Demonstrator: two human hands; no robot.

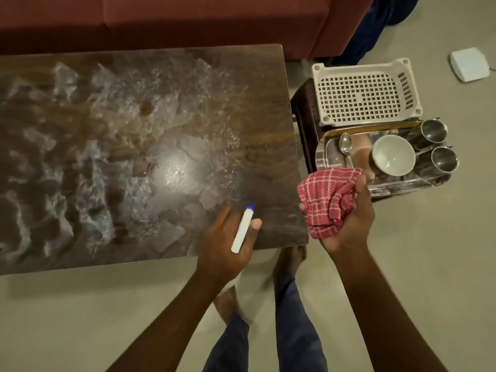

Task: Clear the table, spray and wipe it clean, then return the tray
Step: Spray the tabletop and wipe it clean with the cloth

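Observation:
The dark wooden table is covered with wet, streaky spray over most of its top. My left hand grips a white spray bottle with a blue tip above the table's near right corner. To the right of the table edge, my right hand holds a bunched red checked cloth. The steel tray sits on a low stool at the right, carrying a spoon, a white bowl and two steel cups.
A white perforated plastic basket lies beyond the tray. A red sofa runs along the table's far side. A small white box lies on the floor at the far right. My bare feet stand by the table's near edge.

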